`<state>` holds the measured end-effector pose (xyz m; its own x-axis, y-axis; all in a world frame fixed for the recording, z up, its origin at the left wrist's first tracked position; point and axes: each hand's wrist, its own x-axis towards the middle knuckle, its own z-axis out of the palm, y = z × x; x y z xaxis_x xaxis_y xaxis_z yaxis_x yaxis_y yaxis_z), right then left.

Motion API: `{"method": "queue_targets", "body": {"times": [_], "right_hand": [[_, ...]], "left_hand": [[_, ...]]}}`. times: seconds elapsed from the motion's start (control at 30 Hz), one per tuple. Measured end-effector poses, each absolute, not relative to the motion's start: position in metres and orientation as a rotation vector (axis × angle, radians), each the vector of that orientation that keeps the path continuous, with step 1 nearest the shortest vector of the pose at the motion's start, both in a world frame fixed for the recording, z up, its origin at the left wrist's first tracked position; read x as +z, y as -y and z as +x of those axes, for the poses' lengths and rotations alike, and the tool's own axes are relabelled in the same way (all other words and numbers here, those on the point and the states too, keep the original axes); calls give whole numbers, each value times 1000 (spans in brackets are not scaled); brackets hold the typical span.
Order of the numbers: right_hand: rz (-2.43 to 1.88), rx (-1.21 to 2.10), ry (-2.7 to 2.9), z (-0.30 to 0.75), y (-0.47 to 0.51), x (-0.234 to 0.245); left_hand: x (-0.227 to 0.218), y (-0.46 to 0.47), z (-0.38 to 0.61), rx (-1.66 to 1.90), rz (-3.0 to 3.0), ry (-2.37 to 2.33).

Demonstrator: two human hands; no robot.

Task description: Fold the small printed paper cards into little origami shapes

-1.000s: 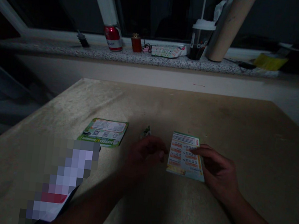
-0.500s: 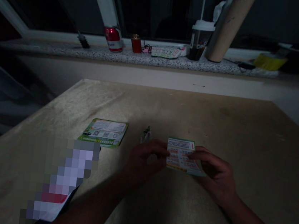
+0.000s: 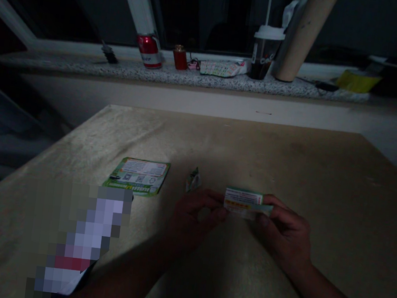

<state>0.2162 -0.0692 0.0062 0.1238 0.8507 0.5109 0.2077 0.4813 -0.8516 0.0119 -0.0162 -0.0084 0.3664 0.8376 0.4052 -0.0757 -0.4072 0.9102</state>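
Note:
A small printed card (image 3: 243, 203), white with orange rows and a green edge, is tilted up almost edge-on above the table. My left hand (image 3: 190, 217) pinches its left end and my right hand (image 3: 284, 235) pinches its right end. Both hands hover over the near middle of the beige table (image 3: 290, 159). A tiny crumpled green wrapper (image 3: 192, 179) lies just beyond my left hand. A green and white card (image 3: 140, 176) lies flat to the left.
A blurred-out object (image 3: 80, 241) rests at the table's near left. On the stone windowsill (image 3: 86, 65) behind stand a red can (image 3: 149, 51), a small red jar (image 3: 179, 57), a printed packet (image 3: 222, 68), a lidded cup with a straw (image 3: 265, 51), a cardboard tube (image 3: 300, 36) and a yellow item (image 3: 357, 81).
The orange-rowed card lay flat under my right fingers; both hands have since picked it up and tipped it until only its upper edge shows. My left hand moved right onto it.

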Motion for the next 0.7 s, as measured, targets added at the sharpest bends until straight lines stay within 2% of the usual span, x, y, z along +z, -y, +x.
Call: {"method": "queue_targets", "body": {"times": [0.7], "right_hand": [[-1126,568,1407,212,71,8]], "left_hand": [[-3,24,18,1275,1659,-862]]}}
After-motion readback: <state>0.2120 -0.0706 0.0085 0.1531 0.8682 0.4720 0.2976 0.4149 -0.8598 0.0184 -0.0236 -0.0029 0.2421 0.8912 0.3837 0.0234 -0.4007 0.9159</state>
